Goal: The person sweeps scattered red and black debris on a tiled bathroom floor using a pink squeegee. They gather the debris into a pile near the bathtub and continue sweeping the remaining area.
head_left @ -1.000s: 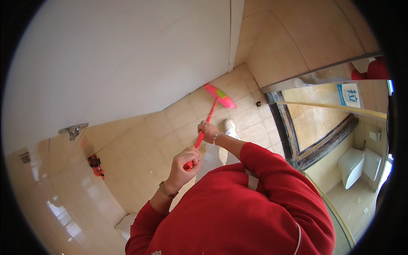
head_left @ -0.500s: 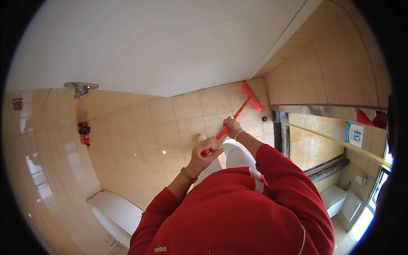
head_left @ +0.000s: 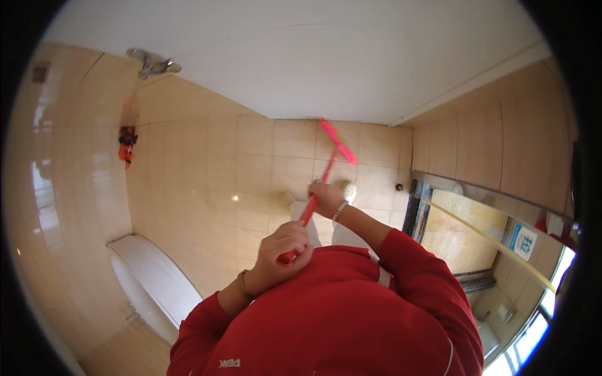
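Observation:
Both my hands grip the red handle of a long-handled floor brush [head_left: 339, 143]. Its pink head, with some green on it, rests on the beige tiles near the bottom edge of the white door. My left hand [head_left: 285, 244] is wrapped round the handle's near end, close to my body. Farther along the shaft, my right hand [head_left: 327, 198] is closed round it. The brush head is slightly blurred, and its bristles are mostly hidden.
A white door [head_left: 301, 62] with a metal handle [head_left: 152, 63] spans the far side. At lower left stands a white bathtub [head_left: 157, 282]. On the right are a glass panel [head_left: 461, 232] and a yellow bar [head_left: 489, 229]. A small dark round thing [head_left: 399, 187] lies on the floor.
The brush head has swept left along the door's bottom edge. Both my hands have shifted left and nearer my body, still holding the handle. The whole view has also shifted somewhat.

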Motion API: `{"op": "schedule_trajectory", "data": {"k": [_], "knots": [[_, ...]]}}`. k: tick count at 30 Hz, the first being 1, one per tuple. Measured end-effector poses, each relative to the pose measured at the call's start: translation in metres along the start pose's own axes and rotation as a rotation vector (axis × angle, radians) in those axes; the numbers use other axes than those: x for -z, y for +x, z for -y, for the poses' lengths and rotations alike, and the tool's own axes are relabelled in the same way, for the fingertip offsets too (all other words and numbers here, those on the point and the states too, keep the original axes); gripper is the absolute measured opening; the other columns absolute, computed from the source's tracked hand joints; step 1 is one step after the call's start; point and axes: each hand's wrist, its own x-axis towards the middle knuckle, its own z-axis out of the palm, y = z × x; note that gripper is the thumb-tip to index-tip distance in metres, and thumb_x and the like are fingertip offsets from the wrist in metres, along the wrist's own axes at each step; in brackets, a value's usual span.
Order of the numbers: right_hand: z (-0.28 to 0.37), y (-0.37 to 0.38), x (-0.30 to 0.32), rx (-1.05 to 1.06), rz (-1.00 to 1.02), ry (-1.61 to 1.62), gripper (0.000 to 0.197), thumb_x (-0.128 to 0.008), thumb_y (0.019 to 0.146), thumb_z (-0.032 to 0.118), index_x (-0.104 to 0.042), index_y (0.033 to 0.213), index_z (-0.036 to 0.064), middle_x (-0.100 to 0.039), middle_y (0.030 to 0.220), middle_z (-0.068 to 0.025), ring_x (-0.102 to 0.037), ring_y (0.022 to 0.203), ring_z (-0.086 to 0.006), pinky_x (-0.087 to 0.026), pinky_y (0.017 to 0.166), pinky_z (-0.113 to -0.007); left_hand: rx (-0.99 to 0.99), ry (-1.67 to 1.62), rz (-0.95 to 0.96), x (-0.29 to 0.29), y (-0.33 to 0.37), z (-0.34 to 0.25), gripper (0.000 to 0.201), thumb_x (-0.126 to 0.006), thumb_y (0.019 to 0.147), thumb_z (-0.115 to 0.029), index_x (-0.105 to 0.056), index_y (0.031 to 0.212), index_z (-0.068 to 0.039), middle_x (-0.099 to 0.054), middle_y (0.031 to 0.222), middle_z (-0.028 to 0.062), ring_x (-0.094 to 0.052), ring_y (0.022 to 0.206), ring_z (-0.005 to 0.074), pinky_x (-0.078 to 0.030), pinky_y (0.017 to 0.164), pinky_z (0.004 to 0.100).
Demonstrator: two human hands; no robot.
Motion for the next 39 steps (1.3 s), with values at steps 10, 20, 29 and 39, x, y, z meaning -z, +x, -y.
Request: {"op": "schedule_trajectory", "data": {"k": [10,20,29,39], "knots": [[-0.075,0.029,-0.09,-0.087,-0.05,-0.061,0.011,-0.069,0.073,0.01,-0.063,0.082,0.0089,-0.06,0.084,-0.0133,-0.061,0.08,-0.0324,-0.051,0.07,-0.04,0.202,-0.286,-0.002,0.032,-0.032,0.114,0.026,-0.064,0.078,0.01,-0.043,0.068,-0.002,-0.057,0.078,0.0076,-0.058,0.083,0.0204,-0.047,0.078,0.0325],[0.103,0.116,-0.14,0.184,0.05,0.246,0.006,-0.063,0.076,0.009,-0.06,0.081,0.0084,-0.058,0.088,-0.0133,-0.061,0.083,-0.0327,-0.051,0.073,-0.04,0.053,0.066,-0.043,0.16,-0.082,0.049,0.026,-0.063,0.072,0.008,-0.042,0.062,-0.003,-0.051,0.072,0.008,-0.054,0.074,0.0252,-0.045,0.073,0.0345],[0.075,0.099,-0.19,0.129,0.283,-0.066,0.016,-0.066,0.074,0.009,-0.066,0.09,0.009,-0.064,0.085,-0.0129,-0.062,0.084,-0.0308,-0.05,0.075,-0.038,0.266,-0.259,0.025,0.213,-0.123,0.11,0.026,-0.062,0.075,0.006,-0.041,0.062,-0.003,-0.049,0.069,0.0033,-0.046,0.063,0.0147,-0.041,0.06,0.028],[0.165,0.204,-0.238,0.261,0.222,0.129,0.017,-0.06,0.074,0.003,-0.066,0.09,0.0077,-0.063,0.082,-0.0129,-0.063,0.08,-0.0297,-0.05,0.07,-0.035,0.112,0.082,-0.225,0.26,-0.141,0.11,0.026,-0.063,0.068,0.005,-0.042,0.059,-0.005,-0.047,0.067,0.0079,-0.048,0.067,0.0254,-0.041,0.066,0.0356]]}}
